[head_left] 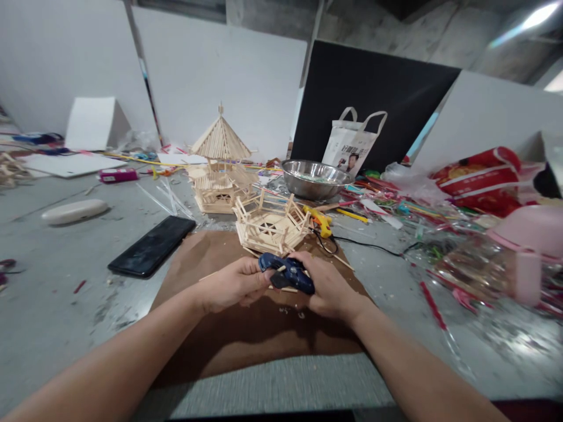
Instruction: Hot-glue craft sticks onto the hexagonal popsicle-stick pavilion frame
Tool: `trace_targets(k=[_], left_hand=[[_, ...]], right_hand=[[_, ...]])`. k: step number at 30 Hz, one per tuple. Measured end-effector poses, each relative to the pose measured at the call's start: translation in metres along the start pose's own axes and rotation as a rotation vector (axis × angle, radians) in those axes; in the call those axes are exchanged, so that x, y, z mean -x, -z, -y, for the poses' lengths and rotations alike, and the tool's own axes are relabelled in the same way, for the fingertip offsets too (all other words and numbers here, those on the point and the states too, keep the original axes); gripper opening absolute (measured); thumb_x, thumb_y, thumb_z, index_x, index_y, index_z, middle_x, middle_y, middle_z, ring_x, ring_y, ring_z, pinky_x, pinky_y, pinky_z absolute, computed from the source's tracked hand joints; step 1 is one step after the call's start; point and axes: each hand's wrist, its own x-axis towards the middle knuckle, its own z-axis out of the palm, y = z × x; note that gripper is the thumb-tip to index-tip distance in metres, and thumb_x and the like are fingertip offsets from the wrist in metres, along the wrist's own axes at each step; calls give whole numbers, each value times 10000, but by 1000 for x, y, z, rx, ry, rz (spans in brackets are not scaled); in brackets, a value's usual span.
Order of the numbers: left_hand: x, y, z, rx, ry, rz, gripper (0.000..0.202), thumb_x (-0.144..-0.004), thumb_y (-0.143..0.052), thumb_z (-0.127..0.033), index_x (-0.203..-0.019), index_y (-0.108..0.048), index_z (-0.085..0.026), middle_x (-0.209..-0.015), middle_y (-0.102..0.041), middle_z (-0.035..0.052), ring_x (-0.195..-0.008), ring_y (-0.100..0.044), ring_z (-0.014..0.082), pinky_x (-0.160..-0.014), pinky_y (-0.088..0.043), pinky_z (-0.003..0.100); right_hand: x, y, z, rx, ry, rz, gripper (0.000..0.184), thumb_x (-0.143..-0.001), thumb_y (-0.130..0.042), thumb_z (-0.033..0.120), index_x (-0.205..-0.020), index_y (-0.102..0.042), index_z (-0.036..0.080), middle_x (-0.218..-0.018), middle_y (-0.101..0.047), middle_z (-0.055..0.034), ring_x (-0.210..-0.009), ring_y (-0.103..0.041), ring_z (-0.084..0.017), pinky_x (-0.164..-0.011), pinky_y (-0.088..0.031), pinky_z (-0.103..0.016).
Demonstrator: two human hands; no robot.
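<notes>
My right hand (328,281) is closed around a dark blue hand tool that looks like a pair of cutters (292,275). At the tool's left end, my left hand (235,286) pinches its fingers together on a thin wooden stick (280,269), whose pale tip shows against the blue. Just beyond both hands sits a six-sided wooden stick frame (272,231) with low railings. Loose sticks lie beside it on a brown sheet (229,346). My fingers hide part of the tool and most of the stick.
Behind the frame stands a stick pavilion (221,140) with a pointed roof. A yellow glue gun (323,223) with a black cord lies right of the frame, near a metal bowl (314,179). A black phone (152,246) lies at left; plastic-wrapped clutter (466,264) covers the right.
</notes>
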Motion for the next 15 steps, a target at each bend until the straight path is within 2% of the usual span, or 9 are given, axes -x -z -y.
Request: trace_targets(k=[9,15], left_hand=[[-1,-2,2,140,36,22,348,-726,-476,-455,-594,-389,-145,-412,-262,-93,-356,-210,19,-348,-188,157],[-1,-2,-2,79,16,6,316,-736,-477,-430,-645,-471,-127,-396,-282,-92,-339,-227,23,-339,-192,158]], right_hand=[[3,-2,-1,58,16,-36,497,-604,-515,186,-1084,-402,122,-1010,-556,-124,-874,-530,-220,-736,-403,-329],[4,-4,-2,98,1,-63,479,-609,-518,240,-1068,-427,136,-958,-584,-111,-829,-551,-220,-702,-409,-323]])
